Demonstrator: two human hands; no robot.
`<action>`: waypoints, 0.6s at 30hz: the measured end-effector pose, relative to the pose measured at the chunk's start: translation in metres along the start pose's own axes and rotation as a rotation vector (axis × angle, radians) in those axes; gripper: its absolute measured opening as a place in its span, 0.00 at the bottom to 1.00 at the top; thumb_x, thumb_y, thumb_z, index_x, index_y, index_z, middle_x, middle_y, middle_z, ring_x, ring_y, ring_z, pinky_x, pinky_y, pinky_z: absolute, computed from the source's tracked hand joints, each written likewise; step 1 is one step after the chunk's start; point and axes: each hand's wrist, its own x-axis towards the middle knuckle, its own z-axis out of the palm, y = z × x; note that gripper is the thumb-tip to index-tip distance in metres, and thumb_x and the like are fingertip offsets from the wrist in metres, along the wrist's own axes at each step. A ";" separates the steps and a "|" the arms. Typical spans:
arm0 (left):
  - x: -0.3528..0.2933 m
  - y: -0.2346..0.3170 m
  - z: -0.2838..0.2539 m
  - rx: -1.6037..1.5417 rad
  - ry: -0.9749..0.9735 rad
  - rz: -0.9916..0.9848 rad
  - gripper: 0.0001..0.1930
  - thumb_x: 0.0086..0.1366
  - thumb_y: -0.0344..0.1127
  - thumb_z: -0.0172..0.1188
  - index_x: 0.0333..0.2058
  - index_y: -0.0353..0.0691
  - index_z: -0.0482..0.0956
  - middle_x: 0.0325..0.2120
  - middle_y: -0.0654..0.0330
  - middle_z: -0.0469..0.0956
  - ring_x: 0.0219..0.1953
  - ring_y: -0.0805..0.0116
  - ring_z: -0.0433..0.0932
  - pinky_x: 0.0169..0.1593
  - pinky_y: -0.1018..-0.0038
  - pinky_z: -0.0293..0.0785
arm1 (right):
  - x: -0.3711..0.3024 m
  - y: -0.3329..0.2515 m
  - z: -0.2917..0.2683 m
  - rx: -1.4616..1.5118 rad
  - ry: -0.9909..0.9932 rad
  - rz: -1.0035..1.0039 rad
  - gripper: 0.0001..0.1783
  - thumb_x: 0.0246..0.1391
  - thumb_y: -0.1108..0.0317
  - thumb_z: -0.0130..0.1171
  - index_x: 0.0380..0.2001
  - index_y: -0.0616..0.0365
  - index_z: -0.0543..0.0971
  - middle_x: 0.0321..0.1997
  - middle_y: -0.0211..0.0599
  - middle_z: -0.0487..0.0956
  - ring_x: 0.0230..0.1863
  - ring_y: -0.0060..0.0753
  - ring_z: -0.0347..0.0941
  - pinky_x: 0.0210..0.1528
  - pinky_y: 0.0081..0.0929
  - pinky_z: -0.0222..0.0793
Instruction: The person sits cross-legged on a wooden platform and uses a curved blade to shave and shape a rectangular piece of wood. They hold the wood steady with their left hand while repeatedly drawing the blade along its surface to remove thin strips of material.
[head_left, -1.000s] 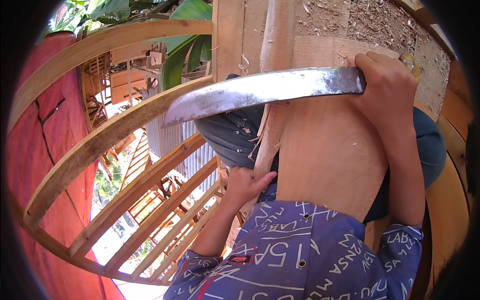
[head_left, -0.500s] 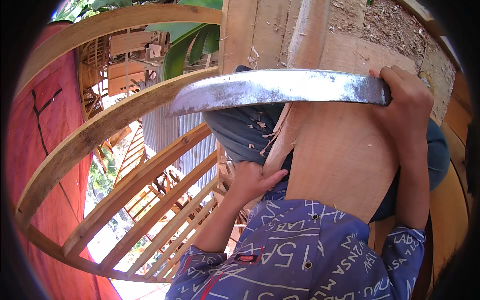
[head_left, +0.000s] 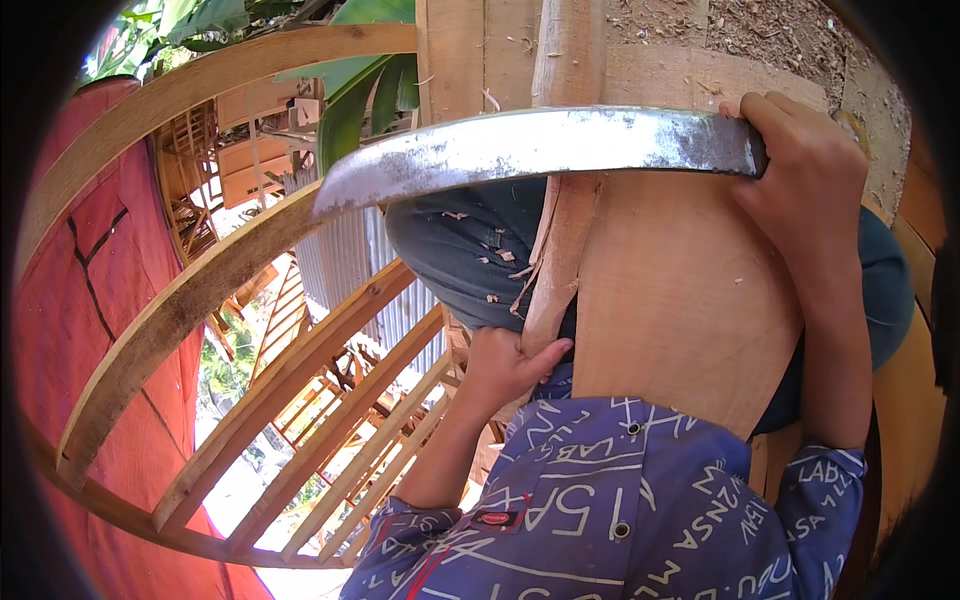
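Note:
My right hand (head_left: 800, 165) is closed at the right end of a long, slightly curved machete (head_left: 560, 145); the handle itself is hidden in the fingers. The broad grey blade reaches leftward across a narrow wooden stick (head_left: 565, 230). My left hand (head_left: 510, 365) is wrapped round the near end of that stick, thumb stretched along it. Frayed strips of wood hang from the stick's left side below the blade. Beneath and beside it lies a wide, pale wooden board (head_left: 680, 300), over my lap.
On the left are curved wooden rails and slats (head_left: 300, 400), with a red panel (head_left: 110, 300) beyond them. Wood shavings (head_left: 780, 40) cover the far right surface. Curls of wood sit on my trouser leg (head_left: 460, 250). Green leaves (head_left: 350, 100) show at the far left.
The machete and my right hand have shifted slightly away from me, up the stick. My left hand keeps its hold on the near end. The whole view has also turned a little.

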 end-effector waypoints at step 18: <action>0.003 0.022 -0.011 -0.024 -0.159 -0.160 0.21 0.63 0.40 0.60 0.13 0.36 0.78 0.10 0.65 0.75 0.15 0.78 0.74 0.23 0.79 0.67 | -0.002 0.007 0.000 -0.116 -0.052 0.139 0.16 0.37 0.68 0.63 0.36 0.49 0.80 0.34 0.34 0.81 0.37 0.43 0.77 0.38 0.35 0.73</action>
